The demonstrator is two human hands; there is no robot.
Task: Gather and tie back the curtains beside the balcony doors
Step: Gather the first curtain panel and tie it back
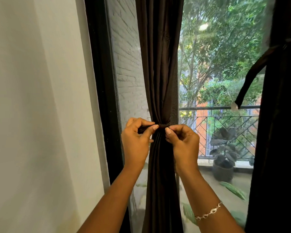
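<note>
A dark brown curtain (160, 64) hangs in front of the glass, gathered into a narrow bundle at mid height. A matching dark tie band (161, 126) wraps the bundle there. My left hand (136, 140) pinches one end of the band at the left of the bundle. My right hand (183, 142) pinches the other end at the right, thumb against the cloth. A second dark curtain (279, 115) hangs at the right edge, with its own tie strap (249, 81) dangling loose in front of the glass.
A white wall (40, 115) fills the left, next to the black door frame (104, 98). Beyond the glass are a balcony railing (225, 118), a potted plant (223, 158) and trees. A bracelet (208, 211) circles my right wrist.
</note>
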